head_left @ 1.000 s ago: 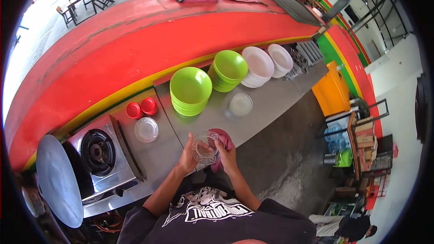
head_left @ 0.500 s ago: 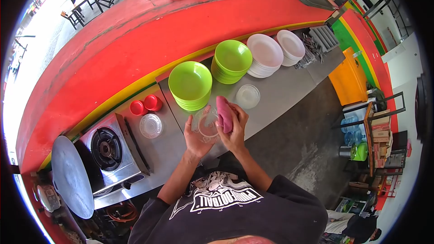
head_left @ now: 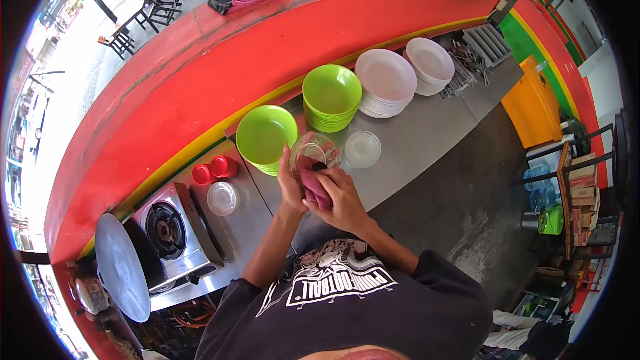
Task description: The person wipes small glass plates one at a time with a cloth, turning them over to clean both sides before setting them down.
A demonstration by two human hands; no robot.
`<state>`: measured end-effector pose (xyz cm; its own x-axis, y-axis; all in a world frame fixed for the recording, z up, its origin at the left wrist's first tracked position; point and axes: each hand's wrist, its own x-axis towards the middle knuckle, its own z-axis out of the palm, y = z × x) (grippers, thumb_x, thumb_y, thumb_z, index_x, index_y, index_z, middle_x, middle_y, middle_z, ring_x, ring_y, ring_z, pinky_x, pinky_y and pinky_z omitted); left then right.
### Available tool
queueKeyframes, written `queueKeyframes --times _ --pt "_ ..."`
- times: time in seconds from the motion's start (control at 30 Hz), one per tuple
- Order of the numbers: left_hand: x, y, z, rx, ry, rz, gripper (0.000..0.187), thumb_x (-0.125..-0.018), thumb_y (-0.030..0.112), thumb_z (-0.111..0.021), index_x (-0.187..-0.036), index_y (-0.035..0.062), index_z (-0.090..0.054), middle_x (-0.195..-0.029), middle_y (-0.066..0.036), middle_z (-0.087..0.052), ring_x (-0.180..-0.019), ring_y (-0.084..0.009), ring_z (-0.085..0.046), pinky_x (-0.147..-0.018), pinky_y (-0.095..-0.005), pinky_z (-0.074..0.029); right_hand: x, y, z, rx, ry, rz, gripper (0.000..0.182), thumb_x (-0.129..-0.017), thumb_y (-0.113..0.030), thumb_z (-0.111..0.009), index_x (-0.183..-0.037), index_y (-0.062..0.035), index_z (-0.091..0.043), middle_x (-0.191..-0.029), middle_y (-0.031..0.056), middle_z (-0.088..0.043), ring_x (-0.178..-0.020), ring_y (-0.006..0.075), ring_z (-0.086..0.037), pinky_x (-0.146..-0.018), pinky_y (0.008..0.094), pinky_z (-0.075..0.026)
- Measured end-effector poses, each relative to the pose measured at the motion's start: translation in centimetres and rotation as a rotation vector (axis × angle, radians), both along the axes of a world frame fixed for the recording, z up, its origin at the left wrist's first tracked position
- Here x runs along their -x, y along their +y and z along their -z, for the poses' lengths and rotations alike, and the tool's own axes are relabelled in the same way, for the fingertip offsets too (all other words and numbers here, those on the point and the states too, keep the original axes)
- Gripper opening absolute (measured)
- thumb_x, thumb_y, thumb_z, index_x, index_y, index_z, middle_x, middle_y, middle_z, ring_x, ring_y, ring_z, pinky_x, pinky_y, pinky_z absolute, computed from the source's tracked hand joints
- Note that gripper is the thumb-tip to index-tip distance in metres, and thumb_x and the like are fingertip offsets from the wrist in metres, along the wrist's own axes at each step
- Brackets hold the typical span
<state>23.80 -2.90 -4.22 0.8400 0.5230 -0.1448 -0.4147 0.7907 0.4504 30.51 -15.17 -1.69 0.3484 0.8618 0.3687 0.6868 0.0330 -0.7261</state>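
My left hand (head_left: 291, 185) holds a clear glass dish (head_left: 315, 149) by its near left side, above the steel counter (head_left: 427, 123). A pink cloth (head_left: 313, 188) is bunched in my right hand (head_left: 339, 199), and part of it presses against the dish. Just beyond the dish stand two stacks of green bowls (head_left: 267, 135) (head_left: 332, 91). To the right of my hands sits another clear dish (head_left: 363, 149). One more clear dish (head_left: 223, 198) lies to the left.
White plate stacks (head_left: 385, 77) (head_left: 429, 62) and cutlery (head_left: 467, 67) stand at the back right. Two red cups (head_left: 214, 170), a gas stove (head_left: 175, 233) and a large round metal lid (head_left: 123, 267) are left. A red wall (head_left: 200, 87) runs behind. Another person (head_left: 527, 333) is at the lower right.
The glass dish has tilted up and moved away from my body. The pink cloth has gone from upright beside the dish to lower against it. The view has shifted slightly.
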Motion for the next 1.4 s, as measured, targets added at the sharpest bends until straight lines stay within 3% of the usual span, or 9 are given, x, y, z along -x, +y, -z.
queueKeyframes --times 0.23,0.53,0.67,0.93,1.03,1.13,1.23,1.27,1.4 --pt "-3.7 -1.1 0.2 0.015 0.053 0.115 0.069 -0.099 0.06 -0.035 -0.145 0.0099 -0.042 -0.138 -0.027 -0.05 -0.128 -0.0431 -0.049 -0.107 -0.0542 -0.04 -4.2 0.3 0.6 -0.067 0.041 -0.047 0.05 -0.083 -0.016 -0.075 -0.129 -0.0019 -0.058 -0.125 0.0163 -0.055 -0.116 0.035 -0.054 -0.101 0.045 -0.041" --pt "-6.5 -2.7 1.3 -0.009 -0.036 0.009 0.058 -0.101 0.049 -0.035 -0.139 0.0074 -0.048 -0.138 -0.013 -0.055 -0.127 -0.0271 -0.053 -0.109 -0.0407 -0.039 -9.0 -0.1 0.3 0.013 -0.189 0.151 0.051 -0.081 -0.006 -0.067 -0.13 -0.0038 -0.057 -0.12 0.0154 -0.055 -0.111 0.0356 -0.054 -0.094 0.0456 -0.045" --pt "-5.9 -2.7 -0.4 -0.035 -0.057 -0.081 0.054 -0.099 0.041 -0.04 -0.14 0.0063 -0.046 -0.135 -0.014 -0.057 -0.125 -0.0273 -0.055 -0.107 -0.0409 -0.042 -9.6 -0.1 -0.3 0.015 -0.164 0.057 0.045 -0.082 -0.007 -0.067 -0.125 -0.0006 -0.058 -0.115 0.0162 -0.058 -0.107 0.0357 -0.056 -0.092 0.0453 -0.046" --pt "-2.9 -3.3 1.1 -0.102 0.095 -0.308 0.06 -0.101 0.047 -0.036 -0.147 0.0079 -0.039 -0.14 -0.023 -0.052 -0.128 -0.0388 -0.051 -0.109 -0.047 -0.04 -7.6 -0.2 0.0 0.097 0.023 -0.295 0.025 -0.083 -0.007 -0.067 -0.106 -0.0014 -0.06 -0.101 0.0163 -0.06 -0.098 0.0358 -0.059 -0.085 0.0443 -0.049" --pt "-2.2 -4.4 0.6 -0.069 0.165 -0.329 0.06 -0.102 0.048 -0.035 -0.146 0.0078 -0.039 -0.138 -0.023 -0.053 -0.127 -0.0387 -0.052 -0.108 -0.0477 -0.042 -6.9 -0.4 0.7 0.142 0.178 -0.388 0.028 -0.084 -0.008 -0.068 -0.11 -0.0016 -0.06 -0.102 0.0166 -0.061 -0.097 0.0369 -0.06 -0.084 0.044 -0.05" --pt "-2.1 -5.1 0.8 -0.025 0.197 -0.32 0.058 -0.104 0.049 -0.035 -0.145 0.0086 -0.04 -0.137 -0.021 -0.054 -0.126 -0.037 -0.053 -0.107 -0.0484 -0.043 -6.4 -0.6 1.7 0.096 0.331 -0.397 0.034 -0.088 -0.013 -0.068 -0.119 -0.0021 -0.059 -0.103 0.0176 -0.064 -0.094 0.0347 -0.064 -0.084 0.0413 -0.051" --pt "-1.6 -5.3 2.6 -0.003 0.225 -0.268 0.059 -0.104 0.051 -0.033 -0.146 0.0105 -0.038 -0.138 -0.021 -0.054 -0.126 -0.0358 -0.053 -0.107 -0.0495 -0.043 -7.3 -0.8 2.8 0.179 0.619 -0.372 0.04 -0.093 -0.022 -0.068 -0.125 -0.0009 -0.058 -0.104 0.0161 -0.066 -0.093 0.0227 -0.065 -0.082 0.0358 -0.051" --pt "-1.3 -5.4 3.3 0.004 0.235 -0.246 0.059 -0.104 0.052 -0.033 -0.146 0.0111 -0.037 -0.138 -0.021 -0.054 -0.127 -0.0354 -0.054 -0.107 -0.0499 -0.043 -7.6 -0.6 4.0 0.076 0.636 -0.339 0.042 -0.096 -0.025 -0.066 -0.128 -0.0013 -0.056 -0.097 0.009 -0.067 -0.082 0.0131 -0.061 -0.075 0.0302 -0.05" --pt "-0.3 -6.2 5.0 0.051 0.318 -0.182 0.064 -0.104 0.055 -0.031 -0.147 0.0073 -0.033 -0.141 -0.023 -0.051 -0.129 -0.0358 -0.053 -0.105 -0.0504 -0.046 -10.8 -2.0 3.9 0.172 0.885 -0.175 0.034 -0.099 -0.029 -0.061 -0.119 -0.0015 -0.061 -0.079 -0.0009 -0.059 -0.069 0.0056 -0.049 -0.063 0.0249 -0.041"
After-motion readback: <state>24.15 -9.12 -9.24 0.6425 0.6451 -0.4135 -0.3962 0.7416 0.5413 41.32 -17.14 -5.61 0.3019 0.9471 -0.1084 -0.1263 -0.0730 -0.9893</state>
